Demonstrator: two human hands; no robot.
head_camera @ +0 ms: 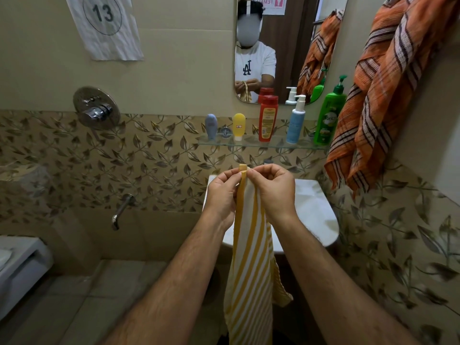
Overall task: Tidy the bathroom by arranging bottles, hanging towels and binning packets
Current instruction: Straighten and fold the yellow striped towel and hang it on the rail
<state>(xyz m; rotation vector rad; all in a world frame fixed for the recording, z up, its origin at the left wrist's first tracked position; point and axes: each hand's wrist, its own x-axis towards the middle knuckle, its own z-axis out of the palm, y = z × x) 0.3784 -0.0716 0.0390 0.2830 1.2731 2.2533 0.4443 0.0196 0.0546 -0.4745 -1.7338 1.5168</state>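
Observation:
A yellow and white striped towel (pixel 251 265) hangs down in front of the white washbasin (pixel 316 207). My left hand (pixel 221 195) and my right hand (pixel 271 190) both pinch its top edge, close together, with a small yellow loop sticking up between the fingers. On the glass shelf (pixel 251 143) under the mirror stand a grey-blue tube (pixel 211 125), a yellow tube (pixel 239 125), a red bottle (pixel 267 118), a blue pump bottle (pixel 296 123) and a green pump bottle (pixel 329 115). An orange checked towel (pixel 388 95) hangs at the upper right.
A mirror (pixel 286 46) above the shelf reflects a person holding the towel. A chrome shower mixer (pixel 95 108) and a spout (pixel 122 210) are on the left wall. A white toilet cistern (pixel 20 265) sits at the far left. A paper sheet marked 13 (pixel 104 23) hangs on the wall.

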